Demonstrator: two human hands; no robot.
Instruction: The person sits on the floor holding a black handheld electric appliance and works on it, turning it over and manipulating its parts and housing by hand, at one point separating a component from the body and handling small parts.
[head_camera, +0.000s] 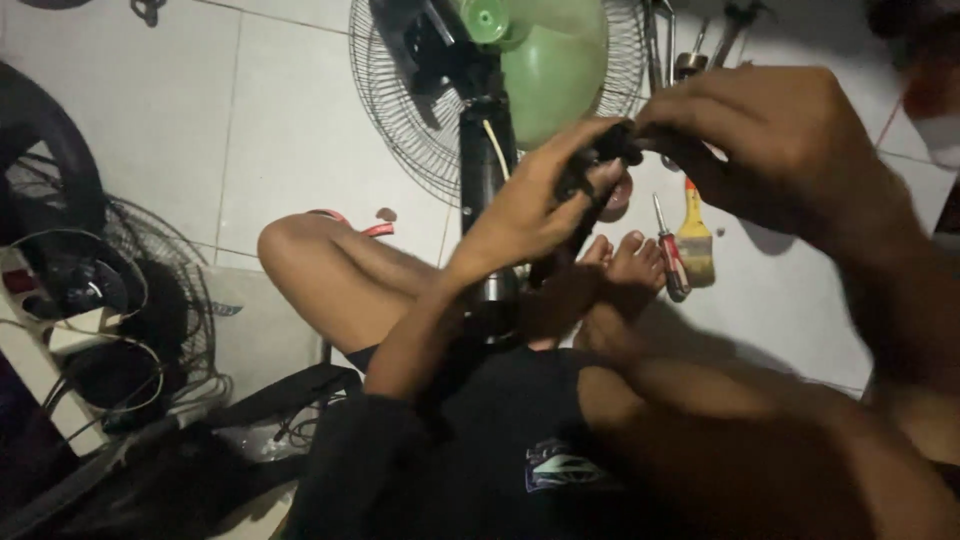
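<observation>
Left hand (535, 205) and right hand (770, 140) both pinched shut on small black part (605, 150), held between them above fan pole (485, 170). Part just right of pole top, left hand nearer pole; pole's long axis toward green blade (555, 70). Screwdriver (670, 250), paintbrush (695, 240) on floor below right hand.

A screwdriver (669, 253) lies beside a paintbrush (695, 240) on the tiled floor (290, 130).

Bare floor tiles (160, 120) are seen at the far left, where a hand could pass. Straight ahead the way is blocked by the fan grille (400, 110) and black pole (484, 170). At the right a screwdriver (670, 250), a paintbrush (695, 235) and what may be metal tools (700, 45) lie on the floor.
</observation>
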